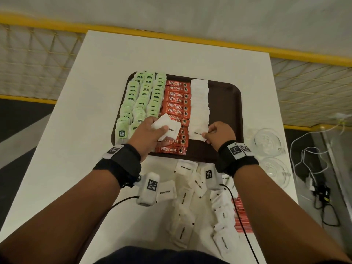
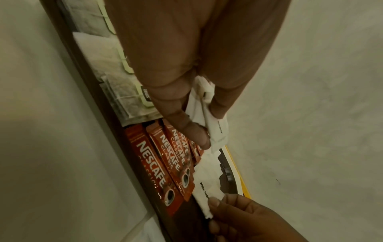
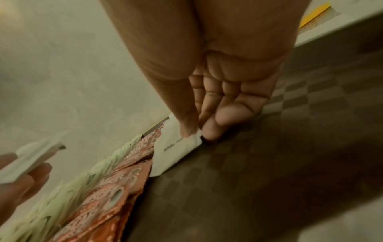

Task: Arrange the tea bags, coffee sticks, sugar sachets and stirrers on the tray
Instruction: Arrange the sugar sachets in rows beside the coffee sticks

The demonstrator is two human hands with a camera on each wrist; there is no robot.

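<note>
A dark brown tray [image 1: 226, 103] carries columns of green tea bags [image 1: 141, 100], red coffee sticks [image 1: 177, 103] and a column of white sugar sachets [image 1: 200, 103]. Over the coffee sticks my left hand [image 1: 152, 130] holds a small stack of sugar sachets [image 1: 169, 128] [image 2: 215, 129]. My right hand [image 1: 215, 132] pinches the nearest sachet [image 1: 196, 133] [image 3: 178, 150] of the sugar column by its right corner, flat on the tray. No stirrers are visible.
Several loose sugar sachets [image 1: 190, 195] lie on the white table [image 1: 95, 92] in front of the tray, with a red-striped packet pile [image 1: 241, 212] at the right. Two clear glass cups [image 1: 268, 141] stand by the table's right edge. Cables [image 1: 312, 168] lie beyond it.
</note>
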